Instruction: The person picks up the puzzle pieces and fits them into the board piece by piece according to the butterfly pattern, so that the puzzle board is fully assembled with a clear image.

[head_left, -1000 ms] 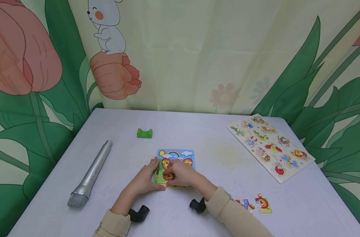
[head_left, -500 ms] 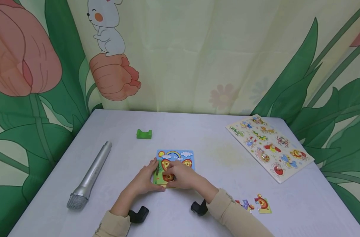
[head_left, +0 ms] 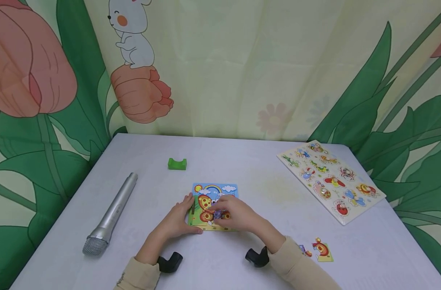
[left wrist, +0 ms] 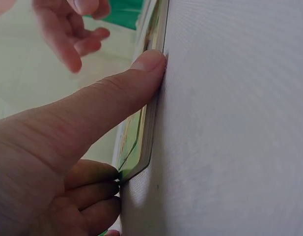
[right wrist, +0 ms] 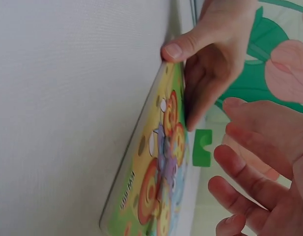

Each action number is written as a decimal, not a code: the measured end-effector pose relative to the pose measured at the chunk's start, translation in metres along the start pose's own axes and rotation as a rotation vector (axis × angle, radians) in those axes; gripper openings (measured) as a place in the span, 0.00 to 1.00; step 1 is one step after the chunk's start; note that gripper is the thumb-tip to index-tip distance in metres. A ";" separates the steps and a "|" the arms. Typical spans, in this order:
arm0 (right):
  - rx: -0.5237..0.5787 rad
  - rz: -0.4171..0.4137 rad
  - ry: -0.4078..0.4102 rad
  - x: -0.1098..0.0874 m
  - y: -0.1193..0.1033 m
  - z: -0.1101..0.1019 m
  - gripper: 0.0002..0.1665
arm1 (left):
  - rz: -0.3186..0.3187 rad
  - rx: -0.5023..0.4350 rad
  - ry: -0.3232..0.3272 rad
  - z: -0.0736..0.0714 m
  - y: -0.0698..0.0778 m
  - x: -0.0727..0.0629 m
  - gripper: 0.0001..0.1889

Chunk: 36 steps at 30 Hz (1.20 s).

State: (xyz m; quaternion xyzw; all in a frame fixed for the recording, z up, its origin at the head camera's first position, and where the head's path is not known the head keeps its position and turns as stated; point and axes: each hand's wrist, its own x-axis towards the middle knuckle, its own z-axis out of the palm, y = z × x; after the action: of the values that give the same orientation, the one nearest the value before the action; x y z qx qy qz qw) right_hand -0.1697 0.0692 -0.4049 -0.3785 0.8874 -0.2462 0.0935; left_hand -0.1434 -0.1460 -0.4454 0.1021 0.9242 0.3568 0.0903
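A small jigsaw puzzle board (head_left: 233, 194) with a butterfly, a rainbow and a sun lies flat at the middle of the table. My left hand (head_left: 178, 217) grips its near left corner, thumb (left wrist: 144, 66) along the near edge and fingers bent at the left side. Over the right half of the board is my right hand (head_left: 236, 213), partly hiding the butterfly. In the right wrist view its fingers (right wrist: 230, 160) are spread loosely, apart from the board, with nothing between them. The butterfly's purple body (right wrist: 166, 164) shows in the middle of the picture there.
Loose puzzle pieces (head_left: 323, 250) lie at the near right, some partly behind my right sleeve (head_left: 296, 257). A silver microphone (head_left: 111, 213) lies at the left. A green notched block (head_left: 177, 164) stands farther back, and an insect puzzle board (head_left: 333, 181) lies at the back right.
My right hand has shifted right across the board, uncovering more of the butterfly's left wings and middle. My right sleeve now hides more of the loose pieces. The left hand stays put.
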 end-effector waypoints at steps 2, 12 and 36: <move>0.015 0.000 0.012 -0.006 0.001 -0.004 0.18 | -0.002 0.002 0.001 0.000 0.000 0.000 0.53; 0.058 0.083 0.070 -0.042 0.013 -0.025 0.20 | -0.004 0.006 0.014 0.001 0.001 0.000 0.53; 0.001 0.274 0.158 -0.130 0.047 -0.056 0.27 | -0.029 0.010 0.021 0.001 0.001 0.000 0.53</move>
State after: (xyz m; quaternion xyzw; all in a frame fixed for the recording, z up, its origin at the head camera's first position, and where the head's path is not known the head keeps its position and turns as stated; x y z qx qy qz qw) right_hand -0.1284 0.2105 -0.3826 -0.2332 0.9352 -0.2604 0.0561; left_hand -0.1433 -0.1445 -0.4458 0.0854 0.9282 0.3521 0.0851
